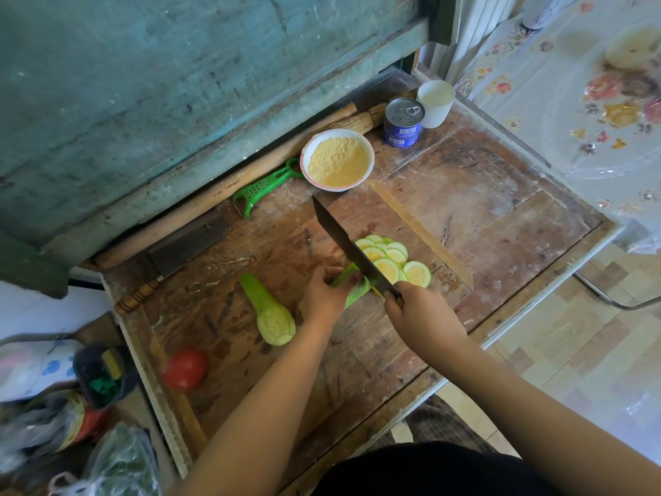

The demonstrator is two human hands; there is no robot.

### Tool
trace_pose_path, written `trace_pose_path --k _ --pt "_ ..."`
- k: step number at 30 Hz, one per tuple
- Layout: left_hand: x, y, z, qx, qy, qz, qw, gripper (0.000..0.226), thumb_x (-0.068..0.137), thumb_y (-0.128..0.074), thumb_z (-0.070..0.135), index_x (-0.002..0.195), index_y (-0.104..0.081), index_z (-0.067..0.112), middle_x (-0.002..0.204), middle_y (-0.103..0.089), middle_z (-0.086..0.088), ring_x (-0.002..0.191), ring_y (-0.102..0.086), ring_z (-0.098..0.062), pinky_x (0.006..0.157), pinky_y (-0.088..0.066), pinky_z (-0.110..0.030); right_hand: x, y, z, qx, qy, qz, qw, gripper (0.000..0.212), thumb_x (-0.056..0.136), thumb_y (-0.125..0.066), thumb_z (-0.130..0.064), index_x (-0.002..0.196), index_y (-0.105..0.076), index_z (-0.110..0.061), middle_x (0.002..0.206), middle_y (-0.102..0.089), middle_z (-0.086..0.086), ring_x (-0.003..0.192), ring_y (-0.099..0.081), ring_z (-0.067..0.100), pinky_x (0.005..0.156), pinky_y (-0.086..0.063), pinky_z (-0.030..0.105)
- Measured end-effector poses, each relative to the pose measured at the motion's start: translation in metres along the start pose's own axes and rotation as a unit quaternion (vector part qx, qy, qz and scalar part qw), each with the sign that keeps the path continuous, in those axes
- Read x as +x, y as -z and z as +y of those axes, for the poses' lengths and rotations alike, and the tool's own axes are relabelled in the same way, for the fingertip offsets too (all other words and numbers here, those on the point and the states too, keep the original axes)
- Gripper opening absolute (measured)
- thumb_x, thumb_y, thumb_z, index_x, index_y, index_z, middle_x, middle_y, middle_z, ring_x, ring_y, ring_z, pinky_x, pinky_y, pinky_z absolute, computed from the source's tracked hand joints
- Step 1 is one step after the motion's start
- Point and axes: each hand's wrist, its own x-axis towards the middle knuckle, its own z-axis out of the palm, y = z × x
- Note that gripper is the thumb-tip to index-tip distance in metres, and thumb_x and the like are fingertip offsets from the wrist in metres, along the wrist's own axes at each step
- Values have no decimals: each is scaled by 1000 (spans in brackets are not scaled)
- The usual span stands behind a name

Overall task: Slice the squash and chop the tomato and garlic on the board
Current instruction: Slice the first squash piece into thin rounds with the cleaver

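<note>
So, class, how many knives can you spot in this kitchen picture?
2. One knife is gripped by the right hand, cutting squash steadied by the left hand. A second knife lies at the board's far left edge. Others may be hidden.

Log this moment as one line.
step: slicing squash | left hand: holds squash | right hand: grips knife | tomato: whole

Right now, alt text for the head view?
A person's right hand slices a squash piece with a knife while the left hand holds it; cut slices lie beside the blade. Another squash piece and a tomato wait on the board.
</note>
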Motion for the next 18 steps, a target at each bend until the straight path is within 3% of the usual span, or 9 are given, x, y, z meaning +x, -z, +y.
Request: trace_pose_path --k 7,12,15,18 --pt "-2 1 0 7 -7 -5 1000 36 66 -72 62 82 -55 34 90 -63 16 88 -61 -14 85 -50 -45 5 -3 -1 -2 -11 -17 1000 31 99 -38 -28 84 -55 -6 64 -53 6 60 -53 27 48 -33 28" --pt "-3 0 0 17 -7 -5 1000 30 72 -72 56 82 -54 33 92 -63 14 88 -61 -14 83 -50 -42 13 -4 0 4 -26 -36 999 33 99 -38 -28 84 -55 -4 63 -51 6 58 -52 27 49 -36 28" --pt "-2 0 -1 18 -8 -8 1000 29 75 -71 52 88 -56 31 93 -62 14 90 -60 -15 80 -49 -38 19 -4 1 11 -35 -47 998 34 99 -39 -27 77 -49 -5 59 -46 5 51 -42 23 45 -29 27" --pt "-1 0 -1 19 -11 -9 1000 31 75 -70 53 92 -57 31 91 -60 18 89 -60 -12 79 -49 -36 29 -10 0 7 -44 -62 997 34 99 -38 -27 71 -42 -9 61 -45 5 52 -41 23 47 -31 28"
